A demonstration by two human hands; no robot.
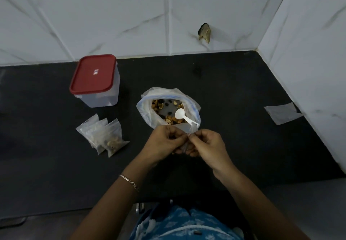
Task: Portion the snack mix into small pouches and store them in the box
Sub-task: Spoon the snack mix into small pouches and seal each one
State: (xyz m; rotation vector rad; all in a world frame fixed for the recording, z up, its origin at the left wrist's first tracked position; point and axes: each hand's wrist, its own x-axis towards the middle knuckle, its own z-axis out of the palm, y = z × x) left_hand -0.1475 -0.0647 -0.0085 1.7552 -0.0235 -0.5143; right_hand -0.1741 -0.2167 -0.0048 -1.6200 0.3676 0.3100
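A large clear bag of snack mix (168,106) stands open at the middle of the dark counter, with a white plastic scoop (184,117) lying inside it. Just in front of it, my left hand (164,144) and my right hand (207,146) pinch the top edge of a small clear pouch (185,146) between them; most of the pouch is hidden by my fingers. Several filled pouches (105,136) lie in a pile to the left. The clear box with a red lid (95,80) stands shut at the back left.
An empty flat pouch (282,113) lies at the right, close to the white tiled side wall. The black counter (234,93) runs to the tiled back wall, which has a broken hole (205,32).
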